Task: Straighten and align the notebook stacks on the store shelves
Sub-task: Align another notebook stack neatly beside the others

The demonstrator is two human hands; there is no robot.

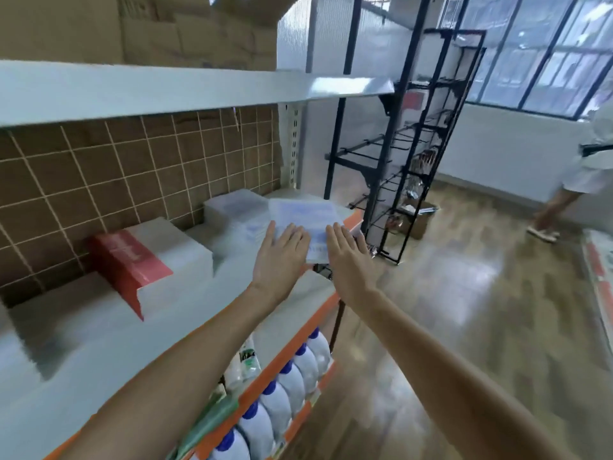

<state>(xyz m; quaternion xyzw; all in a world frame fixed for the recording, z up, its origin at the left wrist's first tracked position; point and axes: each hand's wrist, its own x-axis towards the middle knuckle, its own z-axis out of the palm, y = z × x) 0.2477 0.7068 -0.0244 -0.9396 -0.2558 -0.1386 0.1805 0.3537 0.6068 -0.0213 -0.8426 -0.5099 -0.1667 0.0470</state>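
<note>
A stack of pale blue-and-white notebooks (305, 212) lies at the right end of the white shelf (99, 343), slightly turned and jutting over the front edge. My left hand (282, 252) lies flat on the stack's near left part, fingers straight. My right hand (345, 254) lies flat on its near right part, fingers straight. Behind and left stands another pale stack (232, 205). Further left are a white stack (179, 244) and a stack with a red cover (129, 260). The picture is blurred.
Blue-capped white bottles (282, 393) fill the shelf below, behind an orange edge strip. An upper shelf (166, 88) carries cardboard boxes. A black wire rack (414, 144) stands on the wooden floor to the right. A person (583, 167) walks at far right.
</note>
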